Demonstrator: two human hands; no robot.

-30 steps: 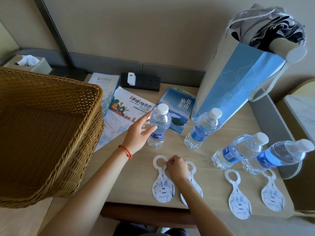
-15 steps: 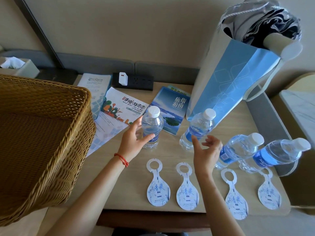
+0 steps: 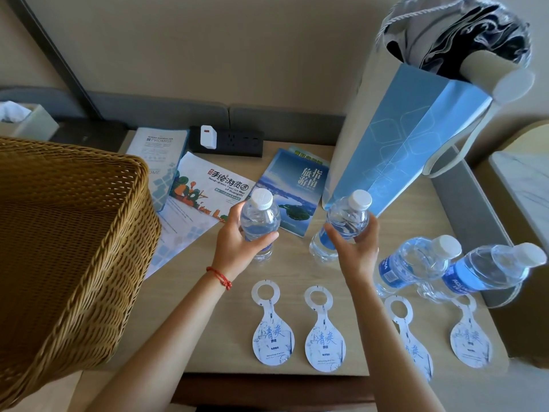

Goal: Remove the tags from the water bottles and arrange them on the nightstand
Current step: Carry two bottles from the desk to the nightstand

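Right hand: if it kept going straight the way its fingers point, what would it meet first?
The right hand already grips a water bottle. Past that, the blue paper bag looks like the first thing in line, though depth is hard to judge.

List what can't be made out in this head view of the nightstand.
- Third tag: lower part hidden by the right forearm, head view.
- Basket: cut off by the left edge.
- Fine print on the tags: too small to read.
- Left hand covers the label of its bottle.
- Bag contents: dark folds, unclear.
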